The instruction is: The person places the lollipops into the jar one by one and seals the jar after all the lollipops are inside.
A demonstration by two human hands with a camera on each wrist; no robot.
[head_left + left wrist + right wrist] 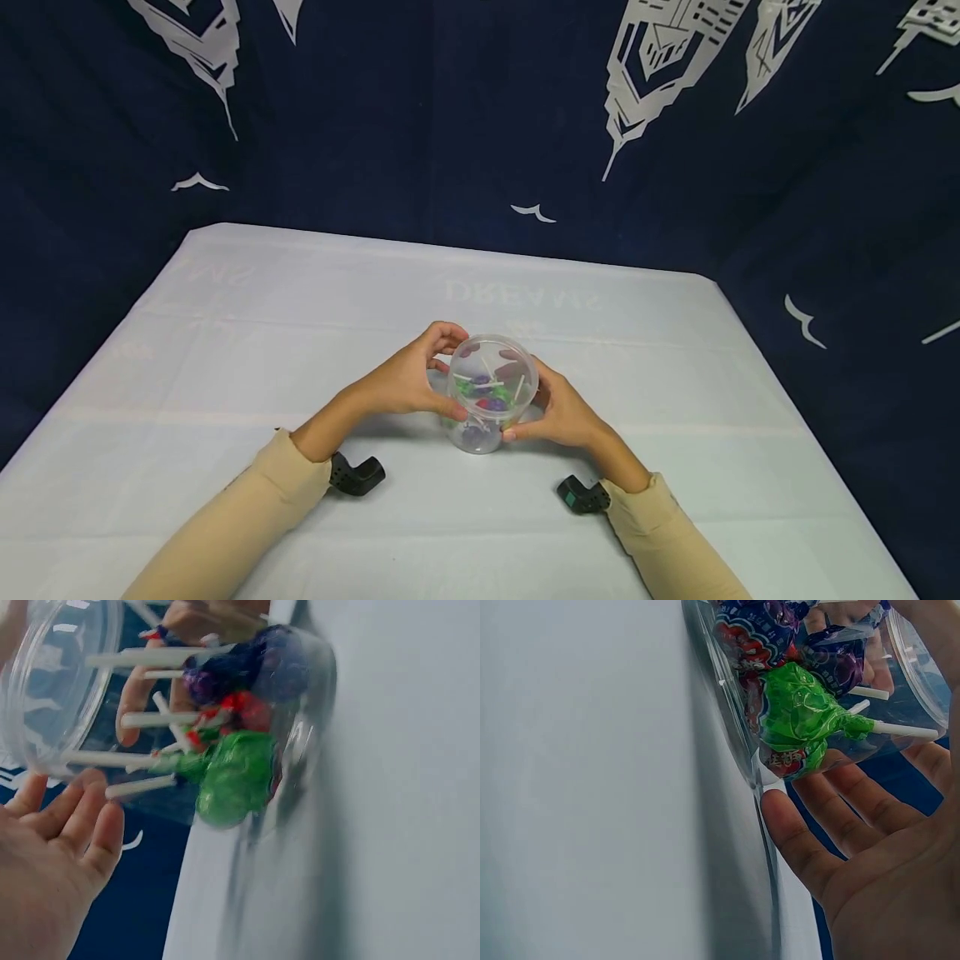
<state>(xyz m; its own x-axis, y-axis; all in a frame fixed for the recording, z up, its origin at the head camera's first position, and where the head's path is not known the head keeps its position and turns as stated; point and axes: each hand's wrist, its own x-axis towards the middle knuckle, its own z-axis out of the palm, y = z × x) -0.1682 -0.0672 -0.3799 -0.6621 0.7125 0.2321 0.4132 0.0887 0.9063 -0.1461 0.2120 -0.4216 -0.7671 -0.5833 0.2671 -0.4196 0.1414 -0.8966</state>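
Note:
A clear plastic jar (477, 440) stands on the white-covered table, its round rim toward the head camera. Inside are several wrapped lollipops (491, 403); a green lollipop (799, 709) and purple ones show close up, with white sticks pointing toward the jar's top. My left hand (414, 375) holds the jar's left side near the rim, thumb in front and fingers behind. On the other side my right hand (566, 410) grips it, thumb low in front, fingers partly hidden behind. Whether a lid covers the top is hard to tell.
A white cloth (225, 350) covers the table, with faint lettering near its back edge. Behind hangs a dark blue curtain (360, 125) with white building and bird patterns. Black wrist devices (357, 475) sit at both sleeve cuffs.

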